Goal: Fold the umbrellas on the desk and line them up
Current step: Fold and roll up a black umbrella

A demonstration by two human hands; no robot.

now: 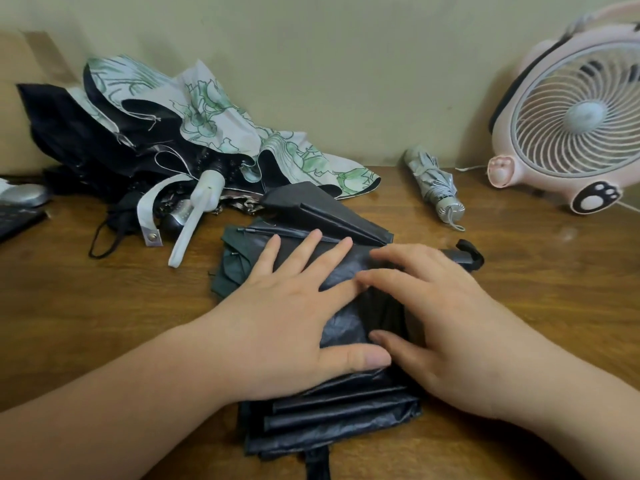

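Observation:
A dark collapsed umbrella [329, 414] lies across the middle of the wooden desk [104, 306], its canopy pleats loose and its black handle [465, 254] sticking out at the right. My left hand [287, 317] lies flat on the fabric with fingers spread and straight. My right hand [436, 317] presses on the canopy beside it, fingers extended, thumb against the cloth. A white umbrella with green flower print [214, 116] lies unfolded at the back left. A small grey umbrella [433, 183] lies folded at the back right.
A pink desk fan [571, 116] stands at the back right by the wall. A black umbrella [65, 133] is heaped at the far left under the floral one. A white handle with strap [201, 202] lies near them. A dark keyboard edge [17, 220] shows at left.

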